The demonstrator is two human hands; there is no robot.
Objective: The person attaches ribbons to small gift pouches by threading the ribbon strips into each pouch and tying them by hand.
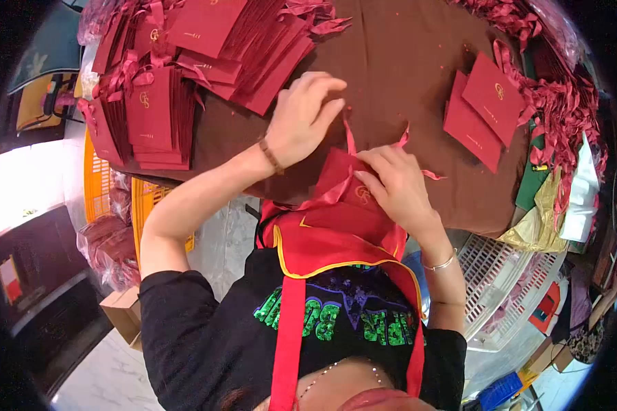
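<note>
My left hand (304, 118) hovers over the brown cloth, fingers bent, with a gap between thumb and forefinger and nothing visible between them. It is close to the stacked red gift bags at the upper left. My right hand (399, 183) has its thumb and fingers pressed on a dark red paper gift bag (337, 171) with a gold logo, at the table's near edge against my red apron (336, 248). Red ribbon ends (350, 137) stick out around this bag. The right fingers partly cover the bag.
Piles of red gift bags (159, 113) with ribbons fill the upper left of the brown-covered table (384, 65). Two more bags (483, 113) lie at the right beside a heap of ribbons (569, 116). A white plastic basket (490, 281) stands below the right edge, orange crates (144, 198) below the left.
</note>
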